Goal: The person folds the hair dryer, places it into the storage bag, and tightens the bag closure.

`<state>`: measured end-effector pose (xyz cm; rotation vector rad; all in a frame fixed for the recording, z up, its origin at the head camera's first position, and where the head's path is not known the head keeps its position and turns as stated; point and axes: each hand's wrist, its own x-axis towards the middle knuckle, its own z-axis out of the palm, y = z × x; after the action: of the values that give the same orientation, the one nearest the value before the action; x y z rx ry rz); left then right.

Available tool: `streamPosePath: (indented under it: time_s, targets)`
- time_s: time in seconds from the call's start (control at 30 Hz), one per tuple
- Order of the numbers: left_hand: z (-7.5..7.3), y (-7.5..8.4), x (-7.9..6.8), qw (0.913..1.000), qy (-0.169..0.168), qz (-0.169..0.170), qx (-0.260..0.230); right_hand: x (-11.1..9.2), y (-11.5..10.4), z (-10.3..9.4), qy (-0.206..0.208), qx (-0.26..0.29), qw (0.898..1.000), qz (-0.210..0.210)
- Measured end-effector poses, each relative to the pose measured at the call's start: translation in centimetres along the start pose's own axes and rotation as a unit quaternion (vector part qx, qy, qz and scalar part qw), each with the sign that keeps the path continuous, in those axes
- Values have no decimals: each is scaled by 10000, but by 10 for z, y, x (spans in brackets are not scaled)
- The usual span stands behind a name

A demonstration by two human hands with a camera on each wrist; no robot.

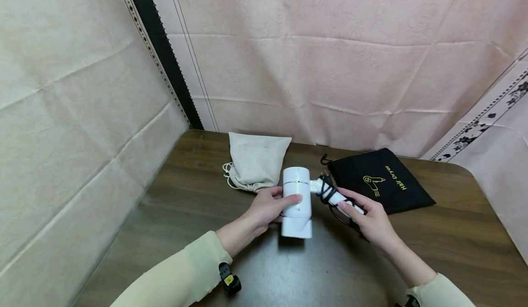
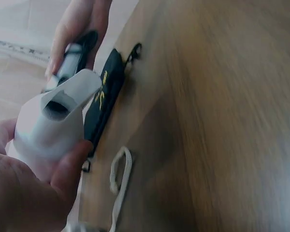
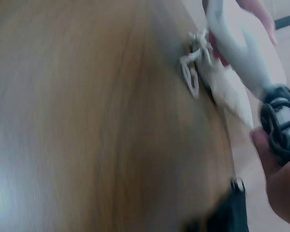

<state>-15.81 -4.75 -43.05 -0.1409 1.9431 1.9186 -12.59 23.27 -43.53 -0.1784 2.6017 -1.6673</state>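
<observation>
Left hand (image 1: 267,207) curled round hair dryer's barrel (image 1: 296,187), right hand (image 1: 373,219) apparently round corded handle (image 1: 336,198)

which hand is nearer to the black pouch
Right. The right hand is by the near side of the black pouch; the left hand is well to its left.

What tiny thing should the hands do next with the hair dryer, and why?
Maybe move the hair dryer toward the black bag: the bag says "Hair Dryer", the cord is wound around the handle, and the left hand and right hand both hold the dryer.
</observation>
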Motion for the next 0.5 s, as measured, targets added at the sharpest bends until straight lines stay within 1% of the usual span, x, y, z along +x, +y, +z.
streamPosePath:
  time_s: [0.13, 0.2, 0.3, 0.5]
  targets:
    - [4, 5, 4, 9996, 2, 239, -122, 4, -5, 9, 225, 187, 9996, 6]
    - [3, 7, 6, 9995, 60, 306, -60, 4, -7, 12, 354, 224, 9991, 5]
    - [3, 8, 7, 9995, 69, 301, 14, 3, -8, 17, 402, 305, 9987, 42]
    - [3, 8, 13, 9994, 139, 316, 94, -1, -7, 29, 369, 668, 9969, 170]
